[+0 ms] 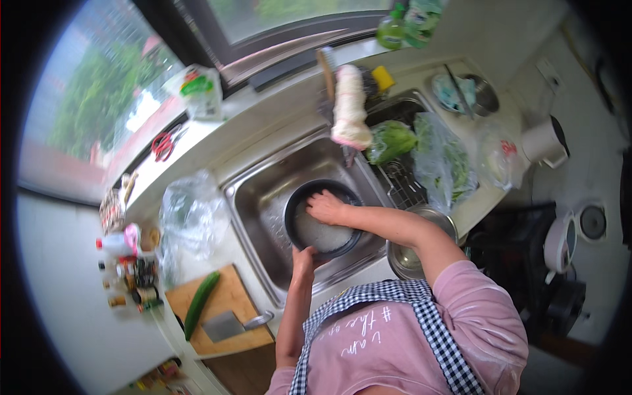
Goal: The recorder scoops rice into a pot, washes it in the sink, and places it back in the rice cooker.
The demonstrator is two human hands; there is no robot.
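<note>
A dark round inner pot [323, 253] is tilted in the stainless steel sink [256, 242]. In it are whitish grains that look like rice [321, 232], in cloudy water. My left hand [303, 257] grips the pot's near-left rim, thumb on the edge and fingers mostly hidden beneath. Reaching in from the right, my right hand [326, 207] is inside the pot, palm down. Its fingertips dip among the grains, so whether they hold any is hidden.
Left of the sink, a cucumber [201, 306] and a cleaver [224, 326] lie on a wooden cutting board [232, 286]. A crumpled plastic bag [192, 212] lies behind. Bagged greens [444, 163] rest on a wire rack [400, 185]; a metal pot [432, 215] stands by my right forearm.
</note>
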